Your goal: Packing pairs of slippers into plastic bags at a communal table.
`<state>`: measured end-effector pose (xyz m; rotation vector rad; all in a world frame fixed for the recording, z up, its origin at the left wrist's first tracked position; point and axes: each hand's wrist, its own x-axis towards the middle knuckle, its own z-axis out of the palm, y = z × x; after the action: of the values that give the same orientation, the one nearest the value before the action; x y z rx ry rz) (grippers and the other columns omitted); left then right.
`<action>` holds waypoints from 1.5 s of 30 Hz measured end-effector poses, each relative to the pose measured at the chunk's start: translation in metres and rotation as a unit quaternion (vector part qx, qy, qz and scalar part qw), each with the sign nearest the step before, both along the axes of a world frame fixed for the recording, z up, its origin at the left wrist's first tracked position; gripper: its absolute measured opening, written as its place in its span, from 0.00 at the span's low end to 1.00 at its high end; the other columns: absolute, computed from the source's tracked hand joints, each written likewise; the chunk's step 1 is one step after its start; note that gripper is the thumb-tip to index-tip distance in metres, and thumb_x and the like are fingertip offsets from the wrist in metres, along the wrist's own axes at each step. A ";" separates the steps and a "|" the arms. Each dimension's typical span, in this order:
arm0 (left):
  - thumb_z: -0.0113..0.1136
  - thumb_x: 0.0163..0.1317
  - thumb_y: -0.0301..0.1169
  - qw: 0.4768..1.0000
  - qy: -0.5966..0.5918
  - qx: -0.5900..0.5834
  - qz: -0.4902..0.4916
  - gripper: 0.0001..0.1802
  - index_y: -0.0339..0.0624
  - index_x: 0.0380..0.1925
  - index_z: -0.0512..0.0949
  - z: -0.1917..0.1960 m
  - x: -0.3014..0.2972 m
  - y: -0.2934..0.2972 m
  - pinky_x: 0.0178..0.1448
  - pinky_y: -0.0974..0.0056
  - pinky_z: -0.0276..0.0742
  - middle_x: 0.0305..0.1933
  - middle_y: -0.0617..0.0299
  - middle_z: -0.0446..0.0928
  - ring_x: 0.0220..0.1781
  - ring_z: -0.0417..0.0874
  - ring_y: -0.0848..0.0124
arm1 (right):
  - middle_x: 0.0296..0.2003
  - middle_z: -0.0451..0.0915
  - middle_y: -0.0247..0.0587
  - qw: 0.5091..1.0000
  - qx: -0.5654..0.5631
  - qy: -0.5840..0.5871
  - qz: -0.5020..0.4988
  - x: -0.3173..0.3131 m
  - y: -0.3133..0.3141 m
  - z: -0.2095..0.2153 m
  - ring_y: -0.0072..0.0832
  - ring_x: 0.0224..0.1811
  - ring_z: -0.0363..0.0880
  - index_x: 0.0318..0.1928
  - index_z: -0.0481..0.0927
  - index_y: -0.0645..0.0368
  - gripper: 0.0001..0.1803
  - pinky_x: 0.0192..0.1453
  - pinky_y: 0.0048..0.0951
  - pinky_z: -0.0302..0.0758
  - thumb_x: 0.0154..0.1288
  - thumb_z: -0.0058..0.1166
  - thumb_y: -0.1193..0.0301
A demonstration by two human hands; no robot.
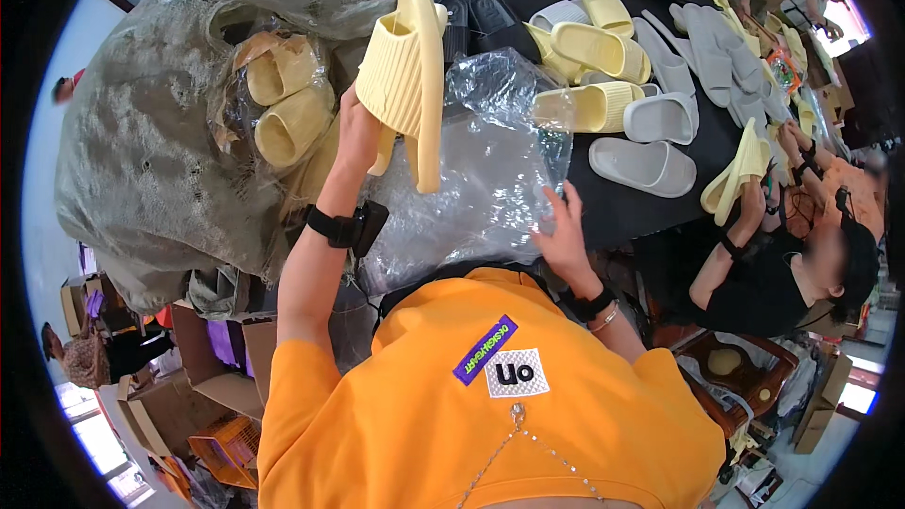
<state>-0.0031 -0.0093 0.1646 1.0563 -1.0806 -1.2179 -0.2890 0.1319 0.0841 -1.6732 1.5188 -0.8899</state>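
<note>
My left hand [356, 135] is closed around a pair of pale yellow ribbed slippers [403, 71], held up on end above the table. Its fingers are mostly hidden behind them. Below the slippers, a clear plastic bag [448, 217] lies spread out, crumpled and shiny. At the bag's right edge is my right hand [564, 238], with its fingers apart and nothing gripped; whether the fingertips touch the plastic, I cannot tell. Further right, a grey slipper [643, 167] lies on the black tabletop, near a loose yellow slipper [589, 107].
A big grey-green woven sack [151, 123] bulges at the left, with bagged yellow slippers [290, 127] in its opening. Several grey slippers [712, 52] pile up at the right. A co-worker [764, 278] there holds yellow slippers [740, 174]. Cardboard boxes [184, 424] stand lower left.
</note>
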 end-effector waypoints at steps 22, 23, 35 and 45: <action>0.53 0.45 0.29 0.794 -0.575 -0.075 -0.179 0.09 0.37 0.27 0.73 -0.121 -0.052 0.046 0.43 0.50 0.66 0.32 0.52 0.74 0.41 0.73 0.53 | 0.39 0.76 0.47 0.980 0.155 -0.102 -0.066 -0.022 -0.202 -0.072 0.28 0.32 0.74 0.60 0.63 0.58 0.28 0.39 0.29 0.71 0.57 0.44 0.71; 0.54 0.45 0.30 0.776 -0.599 -0.118 -0.155 0.09 0.38 0.27 0.73 -0.133 -0.051 0.056 0.43 0.50 0.65 0.33 0.54 0.73 0.41 0.72 0.55 | 0.38 0.77 0.48 0.974 0.195 -0.099 -0.057 -0.026 -0.204 -0.083 0.30 0.32 0.75 0.58 0.66 0.60 0.26 0.39 0.31 0.71 0.56 0.45 0.71; 0.55 0.44 0.30 0.770 -0.636 -0.036 0.036 0.10 0.42 0.28 0.69 -0.179 -0.025 0.081 0.44 0.53 0.61 0.34 0.57 0.71 0.42 0.69 0.58 | 0.24 0.78 0.42 0.975 -0.004 0.219 -0.027 -0.061 -0.154 -0.066 0.41 0.32 0.76 0.30 0.75 0.58 0.13 0.33 0.38 0.70 0.58 0.50 0.60; 0.49 0.54 0.24 0.953 -0.279 0.007 0.118 0.13 0.34 0.41 0.71 -0.168 0.014 0.039 0.44 0.60 0.70 0.38 0.54 0.76 0.40 0.76 0.58 | 0.33 0.76 0.30 0.937 0.259 -0.226 -0.062 -0.078 -0.111 -0.066 0.19 0.34 0.72 0.45 0.72 0.55 0.13 0.35 0.22 0.69 0.64 0.45 0.64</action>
<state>0.0105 0.0301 -0.0039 1.5457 -1.3214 -0.7476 -0.3668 0.0212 0.0180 -0.9275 1.3853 -0.7807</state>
